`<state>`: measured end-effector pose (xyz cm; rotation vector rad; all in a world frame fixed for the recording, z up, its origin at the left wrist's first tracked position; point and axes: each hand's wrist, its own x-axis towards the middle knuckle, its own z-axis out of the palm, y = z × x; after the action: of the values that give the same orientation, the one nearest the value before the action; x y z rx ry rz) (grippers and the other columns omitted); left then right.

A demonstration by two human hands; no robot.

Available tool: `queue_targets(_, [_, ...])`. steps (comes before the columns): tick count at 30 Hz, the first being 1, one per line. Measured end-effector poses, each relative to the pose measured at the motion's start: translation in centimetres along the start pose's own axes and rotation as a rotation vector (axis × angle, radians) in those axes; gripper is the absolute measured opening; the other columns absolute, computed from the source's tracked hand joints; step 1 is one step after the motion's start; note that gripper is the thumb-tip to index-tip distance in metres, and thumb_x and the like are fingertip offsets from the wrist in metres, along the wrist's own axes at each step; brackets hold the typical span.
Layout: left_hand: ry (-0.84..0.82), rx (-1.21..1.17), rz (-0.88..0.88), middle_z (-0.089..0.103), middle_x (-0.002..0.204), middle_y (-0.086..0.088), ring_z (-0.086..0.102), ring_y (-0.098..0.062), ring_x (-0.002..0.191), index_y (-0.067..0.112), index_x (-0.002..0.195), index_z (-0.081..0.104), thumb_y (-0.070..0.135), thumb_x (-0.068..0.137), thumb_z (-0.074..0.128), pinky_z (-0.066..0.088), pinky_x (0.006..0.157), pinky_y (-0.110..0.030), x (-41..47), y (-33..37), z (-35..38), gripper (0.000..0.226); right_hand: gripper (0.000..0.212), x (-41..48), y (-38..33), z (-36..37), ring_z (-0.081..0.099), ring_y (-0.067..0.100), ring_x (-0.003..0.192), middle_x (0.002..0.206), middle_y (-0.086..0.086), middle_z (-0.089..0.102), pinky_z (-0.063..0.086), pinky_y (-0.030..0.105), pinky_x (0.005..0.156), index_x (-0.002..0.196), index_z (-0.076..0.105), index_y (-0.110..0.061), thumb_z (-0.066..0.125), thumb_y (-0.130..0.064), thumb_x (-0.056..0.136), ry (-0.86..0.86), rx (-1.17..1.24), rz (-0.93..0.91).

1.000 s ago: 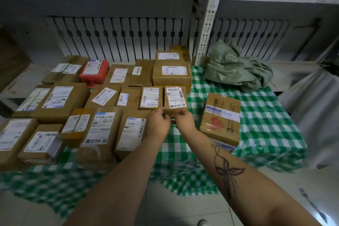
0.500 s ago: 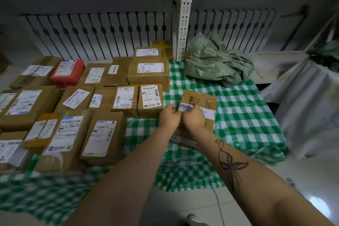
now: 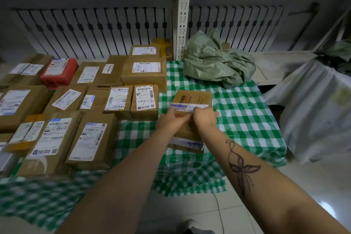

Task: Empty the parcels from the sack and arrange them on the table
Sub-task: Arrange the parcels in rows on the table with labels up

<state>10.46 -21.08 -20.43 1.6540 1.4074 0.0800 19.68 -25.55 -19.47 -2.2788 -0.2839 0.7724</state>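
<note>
A brown cardboard parcel (image 3: 191, 99) with a blue-and-white tape band lies alone on the green-checked tablecloth (image 3: 247, 112), right of the rows. My left hand (image 3: 173, 120) and my right hand (image 3: 205, 118) both grip its top, fingers curled over the tape band. Several brown labelled parcels (image 3: 144, 101) lie in rows on the left half of the table, with one red parcel (image 3: 58, 71) among them. The crumpled green sack (image 3: 214, 62) lies at the table's back right.
A white slotted shelf post (image 3: 182, 15) rises behind the table, with a shelf board above. A grey-white plastic bag (image 3: 313, 110) hangs to the right of the table. Tiled floor lies below the front edge.
Both hands left the small labelled parcel in the row and moved right onto the lone taped parcel, which they now grip. The view shifted right.
</note>
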Motion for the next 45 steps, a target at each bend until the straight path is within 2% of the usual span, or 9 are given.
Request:
queue_targets(4, [-0.073,0.046,0.031,0.034,0.148,-0.008,0.035,-0.034,0.133,0.033,0.141,0.038,0.073,0.067,0.057,0.030,0.110,-0.050,-0.6,-0.2,-1.3,0.086,0.036,-0.5,-1.3,-0.5,0.051,0.036,0.111,0.132,0.016,0.043,0.045,0.041,0.093,0.109,0.059,-0.008,0.042,-0.024,0.082,-0.006,0.026,-0.117])
queue_targets(9, [-0.188,-0.350,0.031,0.060,0.127,-0.008,0.059,-0.030,0.110,0.025,0.126,0.058,0.082,0.053,0.058,0.043,0.102,-0.047,-1.1,-1.0,-2.0,0.092,0.054,-1.9,-2.8,-0.5,0.046,0.034,0.122,0.135,0.012,0.046,0.038,0.048,0.104,0.129,0.054,-0.008,0.043,-0.040,0.086,-0.021,0.054,-0.113])
queue_targets(15, [-0.261,-0.595,-0.050,0.072,0.104,-0.010,0.067,-0.032,0.100,0.024,0.107,0.071,0.091,0.048,0.051,0.047,0.097,-0.049,0.5,-4.2,-2.7,0.091,0.032,-4.9,-3.1,-0.1,0.061,0.031,0.093,0.100,0.011,0.063,0.047,0.031,0.079,0.113,0.064,-0.014,0.042,-0.012,0.089,-0.120,-0.001,-0.289])
queue_targets(19, [-0.325,-0.627,-0.082,0.065,0.121,-0.010,0.059,-0.031,0.114,0.019,0.117,0.066,0.082,0.058,0.059,0.040,0.104,-0.044,-0.7,-3.6,-3.9,0.087,0.022,-5.4,-2.6,2.1,0.064,0.032,0.098,0.105,0.017,0.067,0.049,0.033,0.077,0.102,0.067,-0.005,0.049,-0.008,0.088,-0.086,-0.076,-0.313])
queue_targets(22, [-0.265,-0.499,-0.005,0.055,0.132,-0.010,0.050,-0.029,0.124,0.010,0.130,0.054,0.059,0.089,0.044,0.035,0.109,-0.039,-1.9,-2.6,-4.1,0.064,0.025,-6.0,-1.7,3.6,0.063,0.031,0.096,0.107,0.016,0.068,0.049,0.031,0.074,0.108,0.068,-0.011,0.050,-0.014,0.091,-0.126,-0.169,-0.345])
queue_targets(30, [-0.126,-0.214,0.012,0.038,0.148,-0.011,0.043,-0.030,0.131,0.012,0.147,0.023,0.028,0.097,0.047,0.038,0.101,-0.040,-2.3,-4.7,-4.9,0.058,0.044,-4.3,-0.5,4.1,0.057,0.036,0.106,0.119,0.016,0.058,0.049,0.043,0.091,0.127,0.050,-0.008,0.044,-0.009,0.084,-0.012,0.170,-0.068])
queue_targets(34, [0.033,-0.196,0.147,0.058,0.129,-0.010,0.057,-0.016,0.091,0.016,0.133,0.048,0.016,0.096,0.048,0.044,0.072,-0.026,-2.1,-4.4,-4.7,0.037,0.029,-4.6,-0.7,4.1,0.050,0.029,0.087,0.092,0.013,0.056,0.040,0.032,0.073,0.115,0.053,0.000,0.044,-0.005,0.088,-0.135,0.285,0.016])
queue_targets(38, [0.056,-0.005,0.137,0.046,0.140,-0.011,0.048,-0.030,0.123,0.019,0.142,0.039,0.048,0.083,0.061,0.042,0.097,-0.035,-1.0,-3.7,-4.8,0.069,0.024,-4.9,-2.1,4.5,0.054,0.029,0.084,0.095,0.016,0.061,0.044,0.035,0.073,0.101,0.061,-0.002,0.045,-0.008,0.085,-0.059,0.266,-0.057])
queue_targets(45, [-0.032,0.139,0.068,0.032,0.144,-0.014,0.035,-0.035,0.131,0.029,0.149,0.012,0.053,0.066,0.070,0.037,0.105,-0.044,-0.1,-3.1,-5.2,0.104,0.030,-4.8,-3.3,2.5,0.045,0.027,0.066,0.065,0.007,0.048,0.032,0.029,0.058,0.056,0.045,-0.011,0.045,-0.017,0.085,0.009,0.101,-0.226])
